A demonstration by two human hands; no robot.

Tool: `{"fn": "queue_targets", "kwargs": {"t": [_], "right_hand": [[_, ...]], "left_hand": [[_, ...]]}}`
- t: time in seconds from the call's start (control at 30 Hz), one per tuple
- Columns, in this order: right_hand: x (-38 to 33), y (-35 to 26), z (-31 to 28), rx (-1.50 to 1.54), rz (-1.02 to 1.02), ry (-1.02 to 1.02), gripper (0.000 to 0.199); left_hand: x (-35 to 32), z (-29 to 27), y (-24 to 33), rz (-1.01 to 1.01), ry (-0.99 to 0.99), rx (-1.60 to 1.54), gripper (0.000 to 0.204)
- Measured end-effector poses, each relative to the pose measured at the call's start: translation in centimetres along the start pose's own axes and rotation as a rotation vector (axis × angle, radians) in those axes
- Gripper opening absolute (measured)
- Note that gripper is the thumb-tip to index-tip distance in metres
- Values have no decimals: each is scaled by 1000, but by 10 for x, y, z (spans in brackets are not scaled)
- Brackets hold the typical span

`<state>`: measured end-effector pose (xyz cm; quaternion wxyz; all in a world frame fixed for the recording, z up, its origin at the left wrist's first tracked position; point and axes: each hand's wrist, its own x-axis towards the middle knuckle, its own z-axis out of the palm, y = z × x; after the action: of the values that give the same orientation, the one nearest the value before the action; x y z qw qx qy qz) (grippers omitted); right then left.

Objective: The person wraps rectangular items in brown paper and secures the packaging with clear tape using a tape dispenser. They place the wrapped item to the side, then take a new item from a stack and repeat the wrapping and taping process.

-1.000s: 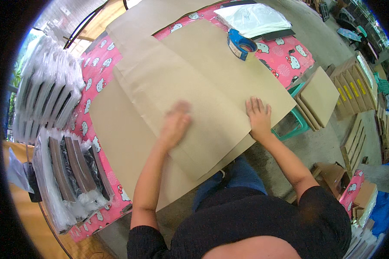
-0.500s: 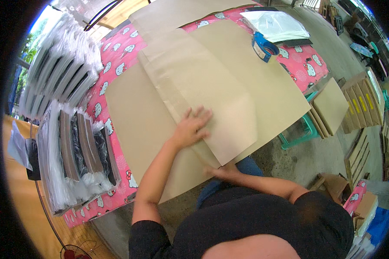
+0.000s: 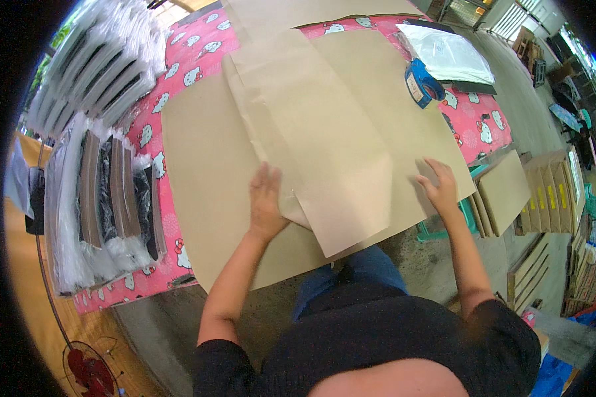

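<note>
Since half a second ago, the right hand (image 3: 439, 188) has come out from under the body to the right edge of the brown paper sheet (image 3: 371, 112), near the table edge. Left hand (image 3: 266, 202) lies flat with fingers spread on the folded paper flap (image 3: 324, 145), fingertips over its fold. Right fingers also rest flat, holding nothing. Plastic-wrapped packs (image 3: 102, 205) fill the left side; a blue tape dispenser (image 3: 422, 83) stands far off.
</note>
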<state>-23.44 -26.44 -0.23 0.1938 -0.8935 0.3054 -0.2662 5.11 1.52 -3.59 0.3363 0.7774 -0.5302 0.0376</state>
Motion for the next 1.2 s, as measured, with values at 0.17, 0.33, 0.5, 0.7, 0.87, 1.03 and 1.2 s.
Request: {"fn": "queue_targets", "kwargs": {"t": [0.17, 0.33, 0.5, 0.7, 0.87, 1.03, 1.2], "right_hand": [[46, -10, 62, -439, -200, -427, 79], [-19, -24, 95, -339, -75, -362, 76], [-54, -57, 30, 87, -193, -932, 40], [37, -33, 8, 784, 681, -635, 40], [34, -48, 61, 1058, 827, -446, 36], [5, -53, 65, 954, 781, -461, 36], [-5, -63, 8, 254, 135, -1009, 41]], "left_hand": [[2, 3, 30, -653, -363, 462, 92], [-55, 78, 87, -768, -104, 702, 75], [-85, 48, 144, -464, -347, 80, 45], [-29, -43, 78, -1371, 64, -1231, 36], [1, 9, 90, -1360, 402, -985, 30], [-40, 41, 55, -1314, 482, -1212, 31], [-65, 44, 126, -1207, 112, -892, 23]]}}
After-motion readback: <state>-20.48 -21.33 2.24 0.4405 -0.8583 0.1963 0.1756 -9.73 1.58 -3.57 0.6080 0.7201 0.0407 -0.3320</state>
